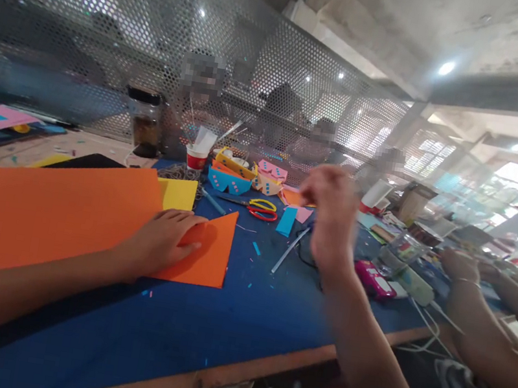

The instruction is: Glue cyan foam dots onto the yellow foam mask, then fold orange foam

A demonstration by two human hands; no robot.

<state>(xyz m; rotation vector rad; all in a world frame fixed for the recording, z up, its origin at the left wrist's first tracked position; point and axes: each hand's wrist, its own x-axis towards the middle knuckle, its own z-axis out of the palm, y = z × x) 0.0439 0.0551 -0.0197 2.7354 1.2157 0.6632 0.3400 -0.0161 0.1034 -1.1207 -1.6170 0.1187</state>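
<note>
My left hand [157,243] lies on orange paper, fingers stretched out and thumb apart. Under it is a smaller orange piece [210,255] with a slanted top edge; a large orange sheet [50,207] extends to the left. My right hand [332,212] is raised above the table, smeared by motion; its fingers look bent, and whether they hold anything cannot be seen. Near it lie a folded blue paper piece [287,221] and a translucent stick [290,251]. Scissors [263,210] with yellow and red handles rest between the hands. Yellow paper [181,195] shows behind my left hand.
Decorated paper boxes [229,181] and a red-and-white cup [195,159] stand at the back, before a perforated metal screen [256,88]. A dark-lidded jar [146,124] is left of them. At right are a magenta device [374,280], cables and another person's arm [479,321].
</note>
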